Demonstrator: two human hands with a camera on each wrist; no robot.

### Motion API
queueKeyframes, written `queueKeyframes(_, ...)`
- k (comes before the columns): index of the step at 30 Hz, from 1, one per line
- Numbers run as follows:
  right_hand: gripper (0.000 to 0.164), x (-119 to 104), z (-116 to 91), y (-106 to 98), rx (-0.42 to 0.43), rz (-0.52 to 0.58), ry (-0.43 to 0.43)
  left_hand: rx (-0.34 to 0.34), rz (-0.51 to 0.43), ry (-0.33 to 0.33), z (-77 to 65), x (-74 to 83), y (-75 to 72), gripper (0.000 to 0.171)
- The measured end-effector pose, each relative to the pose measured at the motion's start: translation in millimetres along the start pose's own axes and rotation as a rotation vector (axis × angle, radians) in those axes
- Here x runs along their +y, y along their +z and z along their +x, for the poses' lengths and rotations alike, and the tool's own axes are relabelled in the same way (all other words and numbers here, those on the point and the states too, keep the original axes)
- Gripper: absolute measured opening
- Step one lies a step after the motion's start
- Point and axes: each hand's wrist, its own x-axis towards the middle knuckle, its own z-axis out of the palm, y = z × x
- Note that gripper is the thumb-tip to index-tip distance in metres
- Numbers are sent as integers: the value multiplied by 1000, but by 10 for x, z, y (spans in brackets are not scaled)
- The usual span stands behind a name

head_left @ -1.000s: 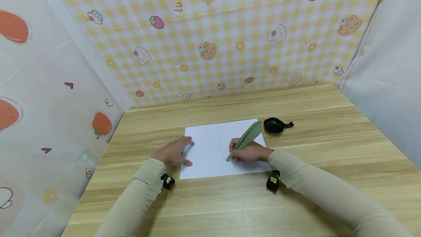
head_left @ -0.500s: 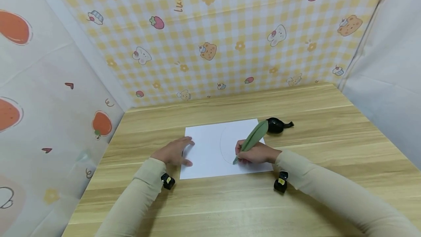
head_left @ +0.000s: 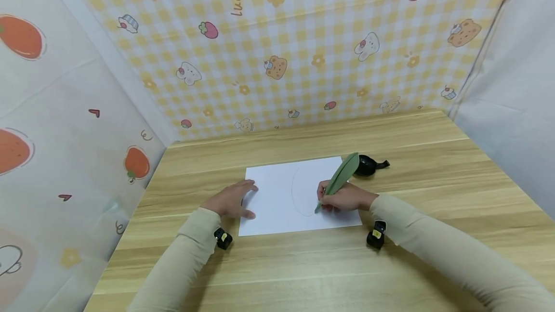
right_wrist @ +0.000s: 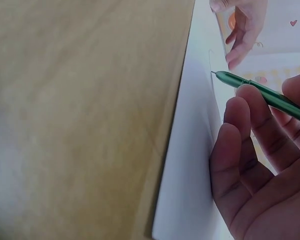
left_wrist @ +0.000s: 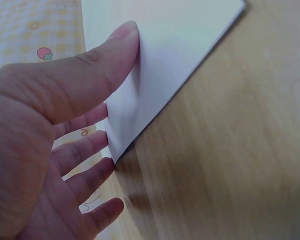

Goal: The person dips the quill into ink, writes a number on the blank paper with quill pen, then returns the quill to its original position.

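Two hands, head view: the left hand and the right hand reach in from opposite sides of a white sheet of paper on the wooden table.
Left fingers, head view: relaxed and spread, thumb apart from the rest, resting at the sheet's left edge.
Right fingers, head view: closed around a green pen with a leaf-shaped top.
Pen, head view: tilted, leaf end up and to the right, tip down at the end of a thin curved line on the sheet.
Black object, head view: a rounded black object with a narrow stem lies just beyond the sheet's far right corner, partly behind the leaf.
Paper, left wrist view: the thumb lies over the sheet; some of the straight fingertips meet its edge.
Barrel, right wrist view: the slim, shiny pen is pinched between thumb and forefinger, the other fingers bent below it, its nib pointing at the paper.
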Motion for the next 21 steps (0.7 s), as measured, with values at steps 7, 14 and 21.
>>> queueKeyframes(7,7,41,19,-76,4,13,2,3,7,7,8,-4,-2,75)
queueKeyframes(14,7,60,70,-134,27,10,9,3,-1,-3,13,-10,8,75)
queueKeyframes(21,9,70,159,-171,50,24,50,4,7,-1,16,-4,7,75)
